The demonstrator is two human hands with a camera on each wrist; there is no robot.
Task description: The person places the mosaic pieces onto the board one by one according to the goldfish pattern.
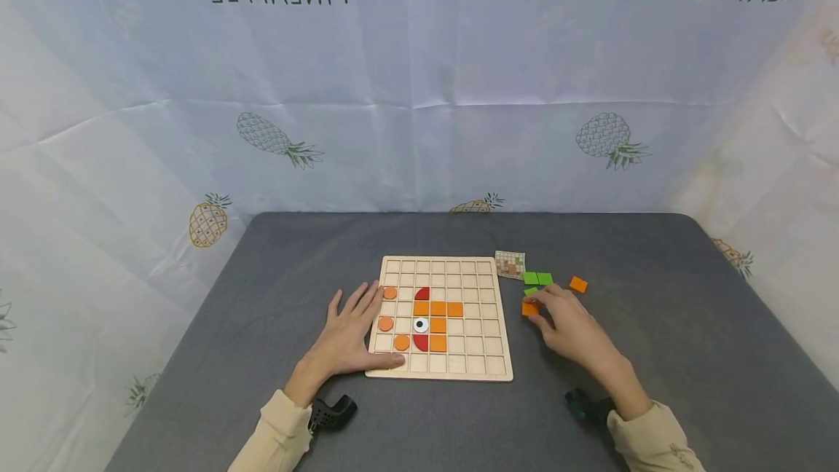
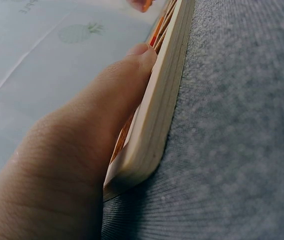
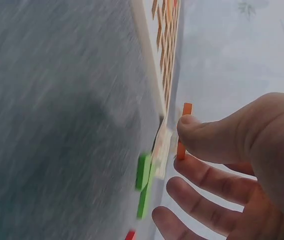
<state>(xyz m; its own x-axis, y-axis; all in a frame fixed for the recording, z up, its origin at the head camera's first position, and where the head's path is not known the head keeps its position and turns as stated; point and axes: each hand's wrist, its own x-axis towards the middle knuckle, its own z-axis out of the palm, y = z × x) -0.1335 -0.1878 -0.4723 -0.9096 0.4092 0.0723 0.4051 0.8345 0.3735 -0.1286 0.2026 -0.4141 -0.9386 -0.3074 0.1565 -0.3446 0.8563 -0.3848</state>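
Observation:
My left hand (image 1: 347, 337) rests with spread, straight fingers on the left side of the wooden grid board (image 1: 481, 364), its thumb along the near rim. My right hand (image 1: 569, 326), just past the board's right edge, pinches an orange square tile (image 3: 181, 150) between thumb and forefinger. On the board lie orange square tiles (image 1: 438, 325), orange round pieces (image 1: 386, 323), red quarter-circle pieces (image 1: 422, 293) and a white eye piece (image 1: 416, 329). Green square tiles (image 1: 544, 278) lie by the right fingertips, one partly hidden by them.
A small printed pattern card (image 1: 510, 264) lies at the board's far right corner. Another orange square tile (image 1: 578, 285) sits on the grey table (image 1: 452, 428) beyond the right hand. A pineapple-print curtain (image 1: 426, 57) hangs behind the table's far edge.

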